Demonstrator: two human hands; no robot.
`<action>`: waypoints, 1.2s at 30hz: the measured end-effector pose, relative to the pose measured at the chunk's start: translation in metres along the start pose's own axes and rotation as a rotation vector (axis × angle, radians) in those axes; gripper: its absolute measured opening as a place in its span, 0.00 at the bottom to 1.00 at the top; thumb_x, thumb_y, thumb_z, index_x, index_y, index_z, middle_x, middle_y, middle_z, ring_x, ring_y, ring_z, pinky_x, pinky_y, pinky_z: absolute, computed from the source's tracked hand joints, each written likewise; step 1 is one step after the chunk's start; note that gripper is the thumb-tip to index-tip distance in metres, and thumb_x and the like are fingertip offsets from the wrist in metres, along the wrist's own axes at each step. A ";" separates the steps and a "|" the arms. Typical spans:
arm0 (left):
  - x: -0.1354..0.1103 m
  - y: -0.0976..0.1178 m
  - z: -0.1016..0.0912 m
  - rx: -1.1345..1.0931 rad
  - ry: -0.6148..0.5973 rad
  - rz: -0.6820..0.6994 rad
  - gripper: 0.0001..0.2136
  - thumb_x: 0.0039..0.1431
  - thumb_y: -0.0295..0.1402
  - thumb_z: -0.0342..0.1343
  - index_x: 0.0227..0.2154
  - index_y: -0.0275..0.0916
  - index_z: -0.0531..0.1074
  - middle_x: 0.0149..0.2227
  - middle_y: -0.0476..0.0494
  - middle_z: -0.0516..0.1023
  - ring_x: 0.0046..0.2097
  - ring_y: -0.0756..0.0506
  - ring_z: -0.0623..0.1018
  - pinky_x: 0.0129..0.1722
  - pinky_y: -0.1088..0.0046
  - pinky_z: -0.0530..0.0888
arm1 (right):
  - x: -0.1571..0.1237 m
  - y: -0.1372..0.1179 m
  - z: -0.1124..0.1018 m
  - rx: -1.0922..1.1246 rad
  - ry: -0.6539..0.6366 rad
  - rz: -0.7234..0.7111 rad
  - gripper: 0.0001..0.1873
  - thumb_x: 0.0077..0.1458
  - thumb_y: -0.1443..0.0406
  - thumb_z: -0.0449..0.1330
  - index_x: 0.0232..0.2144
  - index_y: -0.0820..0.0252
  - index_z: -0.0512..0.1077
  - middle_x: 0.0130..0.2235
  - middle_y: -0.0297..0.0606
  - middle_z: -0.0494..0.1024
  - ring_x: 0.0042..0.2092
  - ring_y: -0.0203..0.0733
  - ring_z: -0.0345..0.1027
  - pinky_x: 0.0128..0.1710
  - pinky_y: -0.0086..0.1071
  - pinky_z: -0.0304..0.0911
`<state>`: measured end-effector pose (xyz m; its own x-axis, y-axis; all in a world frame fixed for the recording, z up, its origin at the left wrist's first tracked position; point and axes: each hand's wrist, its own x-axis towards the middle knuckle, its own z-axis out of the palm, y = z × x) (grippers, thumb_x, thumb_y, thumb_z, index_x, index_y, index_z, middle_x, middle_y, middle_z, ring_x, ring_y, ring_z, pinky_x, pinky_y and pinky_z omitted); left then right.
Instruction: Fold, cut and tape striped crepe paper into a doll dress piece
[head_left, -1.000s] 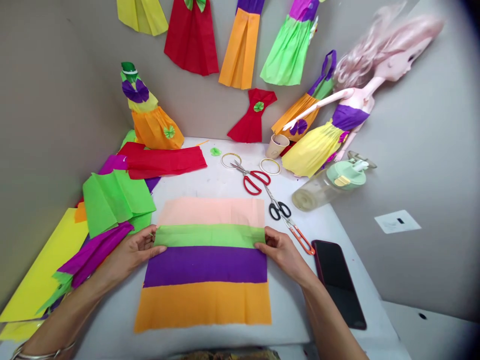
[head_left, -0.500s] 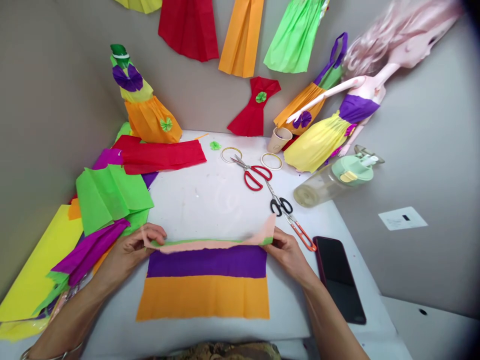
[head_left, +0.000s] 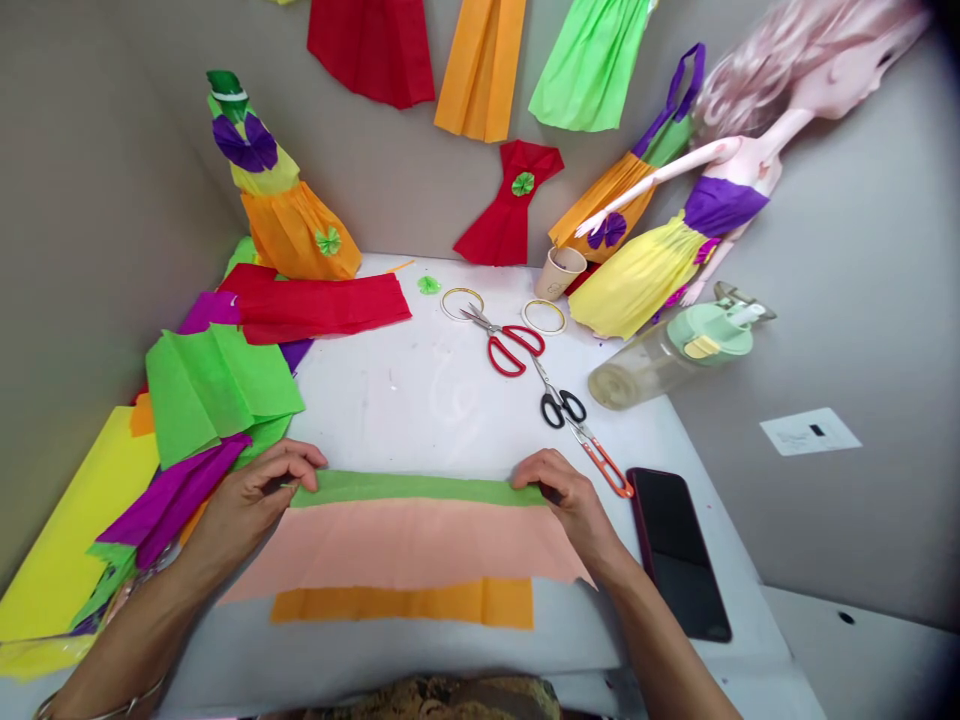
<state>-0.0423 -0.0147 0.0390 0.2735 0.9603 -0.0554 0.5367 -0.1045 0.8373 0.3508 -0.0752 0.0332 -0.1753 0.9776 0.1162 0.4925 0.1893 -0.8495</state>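
A band of green crepe paper (head_left: 416,488) lies across the white table, with a wider peach crepe sheet (head_left: 405,545) folded down toward me below it. An orange crepe strip (head_left: 405,604) shows beyond the peach sheet's lower edge, and the purple band from before is hidden. My left hand (head_left: 259,503) pinches the green band's left end. My right hand (head_left: 568,497) pinches its right end. Both hands rest on the paper.
Red-handled scissors (head_left: 510,350), black-handled scissors (head_left: 562,408) and orange thread snips (head_left: 600,462) lie right of centre, beside a black phone (head_left: 679,555). Stacked crepe sheets (head_left: 217,395) fill the left side. A bottle (head_left: 667,362) and a dressed doll (head_left: 720,215) stand behind.
The peach layer has flipped over toward me and now covers the purple band and most of the orange. The green band lies on top, and my hands have moved slightly apart.
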 end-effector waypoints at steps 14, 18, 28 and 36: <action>-0.014 0.021 0.004 0.441 0.105 0.417 0.10 0.62 0.25 0.46 0.37 0.42 0.71 0.46 0.43 0.74 0.50 0.43 0.73 0.49 0.64 0.70 | -0.006 -0.003 0.006 -0.330 0.041 -0.218 0.15 0.59 0.79 0.50 0.37 0.57 0.70 0.38 0.40 0.72 0.40 0.44 0.63 0.37 0.36 0.61; -0.038 0.059 0.037 0.467 -0.004 0.592 0.16 0.62 0.27 0.51 0.53 0.39 0.65 0.56 0.39 0.69 0.65 0.39 0.60 0.65 0.53 0.57 | -0.006 -0.004 0.007 -0.320 0.041 -0.196 0.15 0.57 0.79 0.52 0.37 0.57 0.70 0.38 0.40 0.72 0.40 0.44 0.62 0.37 0.37 0.61; -0.054 0.063 0.090 0.573 -0.187 0.726 0.15 0.58 0.17 0.48 0.47 0.34 0.67 0.62 0.32 0.66 0.70 0.35 0.50 0.65 0.41 0.53 | -0.004 -0.004 0.007 -0.263 0.075 -0.151 0.13 0.57 0.78 0.53 0.35 0.56 0.70 0.37 0.39 0.72 0.40 0.44 0.63 0.38 0.37 0.61; -0.052 0.056 0.084 0.591 -0.162 0.713 0.12 0.58 0.17 0.46 0.41 0.35 0.67 0.59 0.33 0.69 0.69 0.36 0.53 0.66 0.43 0.55 | -0.003 -0.008 0.006 -0.291 0.071 -0.143 0.13 0.56 0.77 0.52 0.35 0.57 0.71 0.38 0.40 0.73 0.40 0.44 0.64 0.39 0.37 0.62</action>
<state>0.0406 -0.0918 0.0435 0.7777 0.5762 0.2515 0.5062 -0.8111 0.2931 0.3427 -0.0802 0.0368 -0.2053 0.9413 0.2678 0.6918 0.3331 -0.6406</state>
